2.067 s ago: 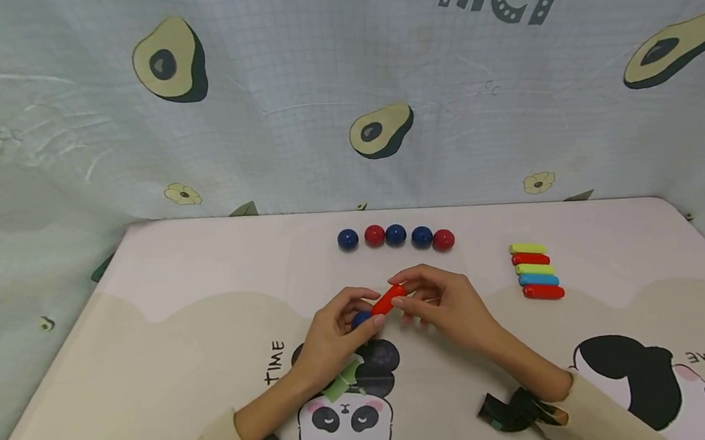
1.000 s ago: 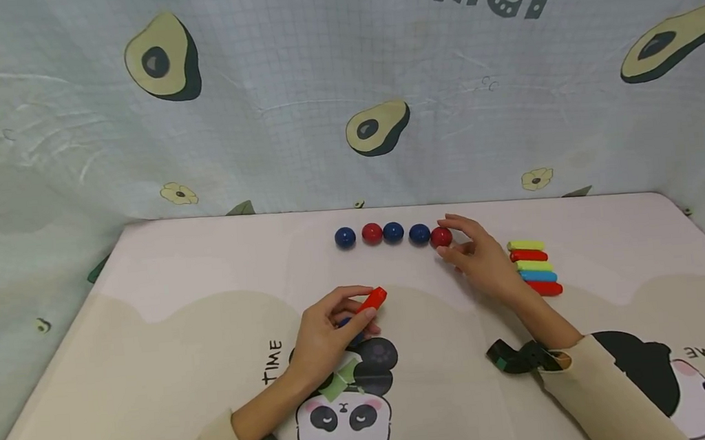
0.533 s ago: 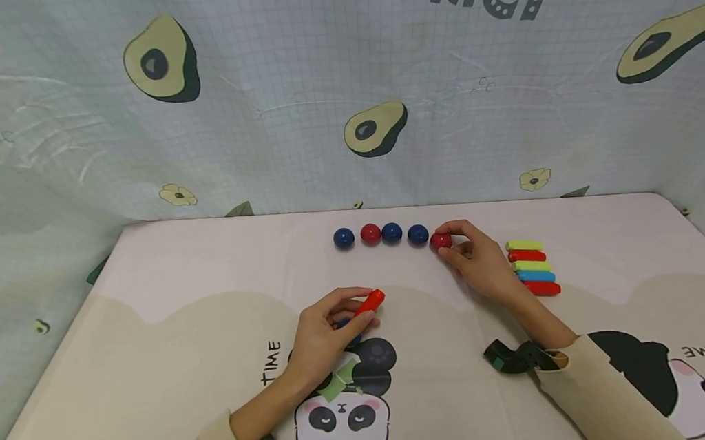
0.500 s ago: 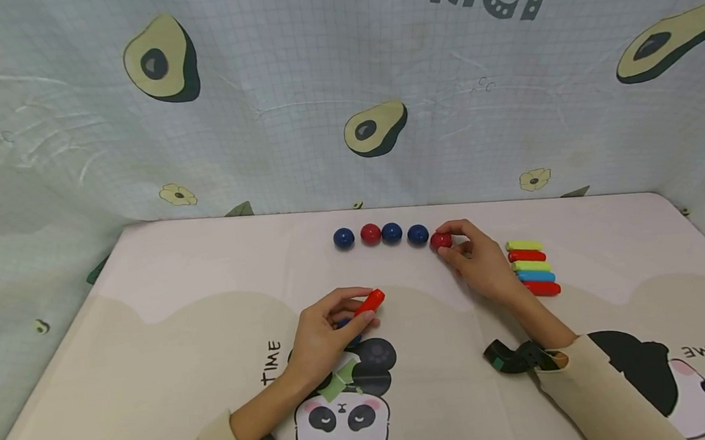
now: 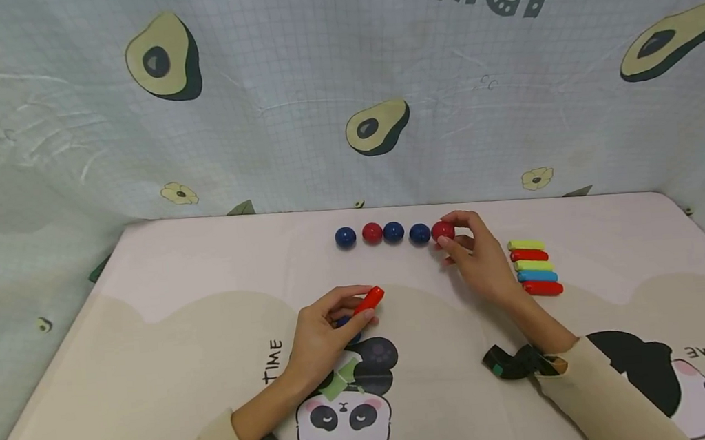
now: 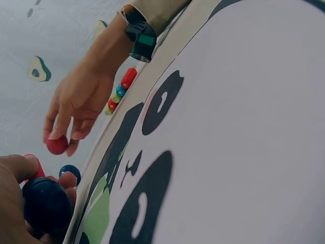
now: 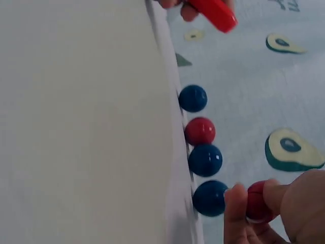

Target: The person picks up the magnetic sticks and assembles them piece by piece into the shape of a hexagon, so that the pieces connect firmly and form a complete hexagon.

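My left hand (image 5: 322, 331) pinches a short red stick (image 5: 369, 300) between thumb and forefinger. A dark blue ball (image 6: 47, 205) is also held in that hand, mostly covered by fingers in the head view. My right hand (image 5: 480, 262) grips a glossy red ball (image 5: 443, 231) by thumb and fingertips, at the right end of a row of balls. From left to right, the others in the row are a blue ball (image 5: 345, 238), a red ball (image 5: 372, 233), a blue ball (image 5: 393, 232) and a blue ball (image 5: 419, 234).
Right of my right hand lies a stack of coloured sticks (image 5: 534, 265), yellow, red and blue, side by side. The table (image 5: 201, 356) has a panda-print cover. An avocado-print sheet (image 5: 266, 68) hangs behind its far edge.
My right hand has left the red stick, moved to the far right, and taken hold of the end red ball, now slightly raised. My left hand keeps the stick and blue ball, shifted slightly left.
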`<state>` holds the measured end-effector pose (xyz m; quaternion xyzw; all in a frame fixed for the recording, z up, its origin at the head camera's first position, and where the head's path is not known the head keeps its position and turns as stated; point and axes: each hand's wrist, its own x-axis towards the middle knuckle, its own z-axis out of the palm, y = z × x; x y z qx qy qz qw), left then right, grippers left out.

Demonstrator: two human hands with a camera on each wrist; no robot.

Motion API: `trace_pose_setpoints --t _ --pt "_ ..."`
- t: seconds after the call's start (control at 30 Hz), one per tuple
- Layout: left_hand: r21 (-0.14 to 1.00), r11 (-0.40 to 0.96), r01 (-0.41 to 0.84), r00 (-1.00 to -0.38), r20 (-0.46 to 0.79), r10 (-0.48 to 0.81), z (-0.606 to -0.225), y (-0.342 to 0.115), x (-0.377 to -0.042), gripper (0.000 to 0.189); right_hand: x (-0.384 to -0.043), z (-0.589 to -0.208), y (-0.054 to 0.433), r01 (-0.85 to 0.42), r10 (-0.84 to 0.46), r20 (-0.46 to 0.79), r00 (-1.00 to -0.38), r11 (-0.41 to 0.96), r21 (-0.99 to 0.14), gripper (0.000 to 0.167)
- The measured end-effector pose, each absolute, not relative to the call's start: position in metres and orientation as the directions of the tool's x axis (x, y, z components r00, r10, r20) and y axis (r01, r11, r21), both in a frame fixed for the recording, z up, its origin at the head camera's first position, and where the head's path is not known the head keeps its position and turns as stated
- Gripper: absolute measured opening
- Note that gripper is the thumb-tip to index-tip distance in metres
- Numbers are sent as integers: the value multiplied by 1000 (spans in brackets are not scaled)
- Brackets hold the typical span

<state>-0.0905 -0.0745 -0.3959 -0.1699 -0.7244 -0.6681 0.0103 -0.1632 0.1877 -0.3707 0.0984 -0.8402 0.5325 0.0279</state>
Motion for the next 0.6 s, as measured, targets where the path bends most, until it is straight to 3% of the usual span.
trace_pose_setpoints --t 0.6 --pt "978 110 177 -962 148 231 -358 -71 -78 28 -135 -362 147 -326 -411 182 -893 314 -892 42"
